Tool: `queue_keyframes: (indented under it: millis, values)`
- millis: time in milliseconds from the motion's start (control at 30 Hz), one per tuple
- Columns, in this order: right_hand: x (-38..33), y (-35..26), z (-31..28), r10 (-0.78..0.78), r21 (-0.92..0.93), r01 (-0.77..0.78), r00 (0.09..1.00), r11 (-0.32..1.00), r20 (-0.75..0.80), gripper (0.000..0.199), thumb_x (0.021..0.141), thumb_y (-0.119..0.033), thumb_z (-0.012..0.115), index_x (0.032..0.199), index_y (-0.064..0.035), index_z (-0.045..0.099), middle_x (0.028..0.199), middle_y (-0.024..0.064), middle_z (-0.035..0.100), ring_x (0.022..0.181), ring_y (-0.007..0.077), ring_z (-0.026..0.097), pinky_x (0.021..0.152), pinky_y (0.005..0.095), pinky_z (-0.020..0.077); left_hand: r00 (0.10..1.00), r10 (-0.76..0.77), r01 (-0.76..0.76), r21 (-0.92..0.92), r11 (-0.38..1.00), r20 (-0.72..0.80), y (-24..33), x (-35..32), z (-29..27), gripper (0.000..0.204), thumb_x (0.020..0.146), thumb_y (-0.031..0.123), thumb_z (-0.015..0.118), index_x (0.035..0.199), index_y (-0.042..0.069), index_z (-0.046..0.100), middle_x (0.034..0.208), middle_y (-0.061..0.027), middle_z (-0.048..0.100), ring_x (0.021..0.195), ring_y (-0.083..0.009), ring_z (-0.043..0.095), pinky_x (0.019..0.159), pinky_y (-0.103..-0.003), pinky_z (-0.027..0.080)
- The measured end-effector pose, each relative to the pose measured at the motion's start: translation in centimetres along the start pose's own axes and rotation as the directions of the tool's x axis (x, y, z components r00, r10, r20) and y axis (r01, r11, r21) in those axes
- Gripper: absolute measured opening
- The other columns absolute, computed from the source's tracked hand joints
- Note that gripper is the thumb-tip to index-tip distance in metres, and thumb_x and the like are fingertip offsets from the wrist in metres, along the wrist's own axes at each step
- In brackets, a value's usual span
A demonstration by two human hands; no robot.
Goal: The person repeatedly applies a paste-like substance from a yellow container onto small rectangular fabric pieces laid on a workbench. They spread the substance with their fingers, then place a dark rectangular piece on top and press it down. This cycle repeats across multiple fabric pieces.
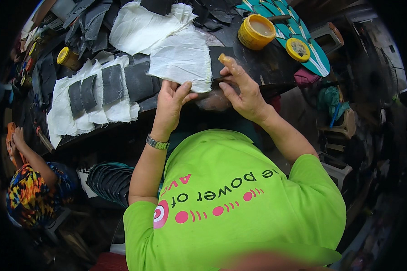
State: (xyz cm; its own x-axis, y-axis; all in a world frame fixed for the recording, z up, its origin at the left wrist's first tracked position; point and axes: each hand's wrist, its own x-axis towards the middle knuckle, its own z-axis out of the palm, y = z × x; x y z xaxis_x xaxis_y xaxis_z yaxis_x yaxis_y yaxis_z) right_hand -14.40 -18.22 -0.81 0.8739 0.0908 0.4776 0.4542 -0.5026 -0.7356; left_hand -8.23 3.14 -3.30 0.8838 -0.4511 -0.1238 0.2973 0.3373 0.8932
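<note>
The left hand (172,100) pinches a white cloth (181,58) lying ahead, the right hand (248,95) has its fingers spread, one paste-coated, and beyond stand a yellow tub (249,39) of tan paste (262,28), rightward, and a smaller yellow jar (68,58), leftward.

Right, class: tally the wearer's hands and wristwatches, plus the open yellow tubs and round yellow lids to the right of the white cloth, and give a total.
Hands: 2 (left hand at the white cloth, right hand beside it)
Wristwatch: 1
Open yellow tub: 1
Round yellow lid: 1
Total: 5
</note>
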Motion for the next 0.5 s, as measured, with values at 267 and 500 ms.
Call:
queue_keyframes:
  millis: [267,500]
  values:
    - [1.6,-0.6,-2.3,0.148,-0.036,-0.150,0.987,0.988,-0.061,0.053,0.092,0.000,0.065,0.143,-0.0083,0.052,0.106,0.0055,0.065,0.077,0.0080,0.058,0.067,0.0201,0.0470,0.998,0.043,-0.032,0.185,0.982,-0.052,-0.2,-0.5,-0.5,0.034,0.098,0.012,0.063,0.128,-0.001,0.053,0.112,-0.0122,0.068,0.096,-0.0183,0.070,0.073,-0.025,0.057]
    - [2.4,1.1,-2.5,0.038,-0.039,-0.041,0.997,0.998,-0.062,0.055,0.093,-0.004,0.067,0.145,-0.0074,0.050,0.100,0.0031,0.066,0.090,0.0111,0.059,0.079,0.0231,0.0473,0.989,-0.139,0.141,0.614,0.776,-0.052,3.6,-4.5,0.1,0.026,0.098,0.017,0.065,0.118,0.001,0.065,0.091,-0.0043,0.070,0.076,-0.0092,0.068,0.059,-0.020,0.047]
